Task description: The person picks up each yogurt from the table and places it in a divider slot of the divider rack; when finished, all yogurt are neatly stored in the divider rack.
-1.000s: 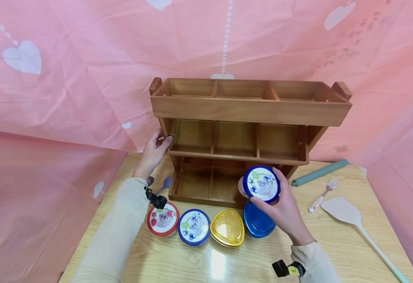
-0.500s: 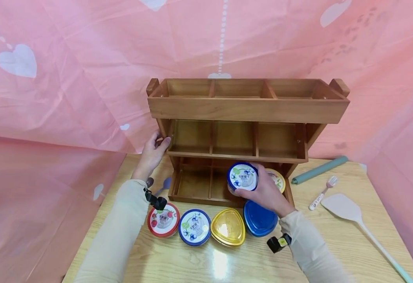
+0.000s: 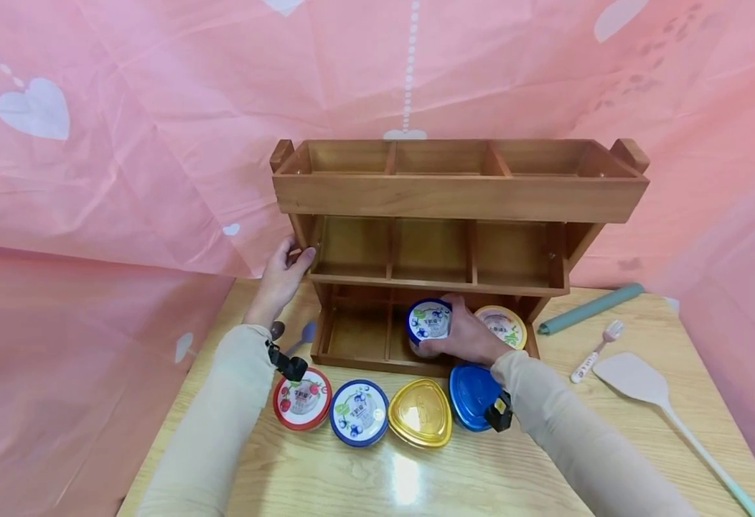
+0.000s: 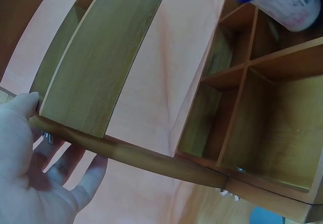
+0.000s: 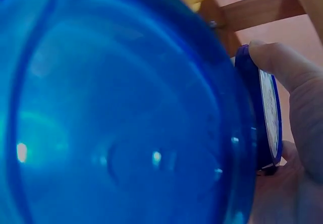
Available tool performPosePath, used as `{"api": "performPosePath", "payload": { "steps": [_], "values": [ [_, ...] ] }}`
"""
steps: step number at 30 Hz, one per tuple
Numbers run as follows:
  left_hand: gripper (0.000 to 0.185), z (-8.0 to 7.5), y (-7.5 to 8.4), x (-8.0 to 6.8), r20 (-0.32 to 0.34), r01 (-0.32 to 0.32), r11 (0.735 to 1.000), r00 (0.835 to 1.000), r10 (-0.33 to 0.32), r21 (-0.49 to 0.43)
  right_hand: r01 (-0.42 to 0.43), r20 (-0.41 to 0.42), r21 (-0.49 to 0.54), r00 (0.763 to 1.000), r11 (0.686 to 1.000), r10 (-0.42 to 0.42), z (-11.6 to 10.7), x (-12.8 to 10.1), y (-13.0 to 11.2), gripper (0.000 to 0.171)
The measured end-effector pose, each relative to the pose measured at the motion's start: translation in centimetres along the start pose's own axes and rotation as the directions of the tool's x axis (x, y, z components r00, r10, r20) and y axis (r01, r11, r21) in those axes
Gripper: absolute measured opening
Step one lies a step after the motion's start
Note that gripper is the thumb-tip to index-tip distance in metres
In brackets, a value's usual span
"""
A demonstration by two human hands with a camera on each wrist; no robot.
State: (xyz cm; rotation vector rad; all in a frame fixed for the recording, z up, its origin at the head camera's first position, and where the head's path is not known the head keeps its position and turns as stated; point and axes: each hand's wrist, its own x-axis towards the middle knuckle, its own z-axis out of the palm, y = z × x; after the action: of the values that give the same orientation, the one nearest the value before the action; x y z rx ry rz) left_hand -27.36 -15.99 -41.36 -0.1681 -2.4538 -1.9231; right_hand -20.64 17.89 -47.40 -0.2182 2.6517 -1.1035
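now right hand point(image 3: 471, 339) fingers grip round blue-lidded cup point(image 3: 428, 322); left hand point(image 3: 280, 276) fingers clasp wooden rack point(image 3: 458, 197).

Three-tier wooden rack point(image 3: 455, 197) at table point(image 3: 610, 431) rear; four lidded tubs point(image 3: 359, 413) in a row before it; pale spatula point(image 3: 636, 380) right.
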Motion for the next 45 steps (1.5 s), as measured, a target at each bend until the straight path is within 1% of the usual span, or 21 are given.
{"api": "performPosePath", "payload": {
  "steps": [5, 10, 13, 17, 22, 25, 29, 35, 37, 38, 41, 45],
  "values": [
    [0.053, 0.0, 0.1, 0.1, -0.006, -0.005, 1.000, 1.000, 0.005, 0.002, 0.005, 0.030, -0.069, 1.000, 0.998, -0.003, 0.7, 0.8, 0.2, 0.105],
    [0.052, 0.1, 0.0, 0.2, -0.003, -0.004, 1.000, 1.000, 0.004, -0.013, -0.011, 0.073, -0.096, 0.997, 0.995, 0.018, 1.0, 1.3, 0.1, 0.102],
    [0.050, 0.1, -0.1, 0.2, -0.003, 0.000, 1.000, 1.000, 0.000, -0.020, 0.000, 0.095, -0.114, 0.995, 0.994, 0.011, 1.1, 1.6, 0.1, 0.101],
    [0.050, 0.1, -0.1, 0.2, -0.002, -0.002, 1.000, 1.000, 0.002, -0.026, 0.034, 0.102, -0.121, 0.995, 0.992, -0.022, 1.1, 1.8, 0.3, 0.100],
    [0.051, -0.1, 0.1, 0.1, -0.005, 0.000, 1.000, 1.000, 0.000, -0.013, 0.079, 0.103, -0.102, 0.992, 0.992, -0.069, 1.0, 1.7, 0.5, 0.100],
    [0.052, -0.1, 0.1, 0.1, -0.001, 0.003, 1.000, 1.000, -0.003, -0.007, 0.082, 0.092, -0.087, 0.993, 0.993, -0.074, 0.6, 1.5, 0.3, 0.100],
    [0.053, -0.1, 0.0, 0.1, 0.005, 0.001, 1.000, 1.000, -0.001, -0.013, 0.082, 0.079, -0.050, 0.994, 0.995, -0.078, -0.1, 0.9, -0.2, 0.099],
    [0.054, -0.1, -0.1, 0.1, 0.006, 0.009, 1.000, 1.000, -0.009, -0.009, 0.075, 0.101, -0.007, 0.992, 0.997, -0.074, -1.2, -0.4, -0.4, 0.095],
    [0.054, 0.0, -0.1, 0.1, 0.005, 0.010, 1.000, 1.000, -0.010, -0.003, 0.052, 0.109, 0.030, 0.992, 0.998, -0.055, -1.6, -1.1, -0.4, 0.092],
    [0.054, 0.0, -0.1, 0.1, 0.004, 0.009, 1.000, 1.000, -0.009, -0.001, 0.054, 0.109, 0.038, 0.992, 0.998, -0.058, -1.8, -1.4, -0.4, 0.091],
    [0.054, 0.0, -0.1, 0.1, 0.003, 0.011, 1.000, 1.000, -0.011, -0.004, 0.036, 0.105, 0.091, 0.993, 0.995, -0.045, -2.5, -2.7, -0.5, 0.093],
    [0.053, 0.0, 0.0, 0.1, 0.004, 0.012, 1.000, 1.000, -0.012, -0.021, 0.065, 0.071, 0.084, 0.995, 0.994, -0.071, -3.3, -4.5, -0.6, 0.093]
  ]
}}
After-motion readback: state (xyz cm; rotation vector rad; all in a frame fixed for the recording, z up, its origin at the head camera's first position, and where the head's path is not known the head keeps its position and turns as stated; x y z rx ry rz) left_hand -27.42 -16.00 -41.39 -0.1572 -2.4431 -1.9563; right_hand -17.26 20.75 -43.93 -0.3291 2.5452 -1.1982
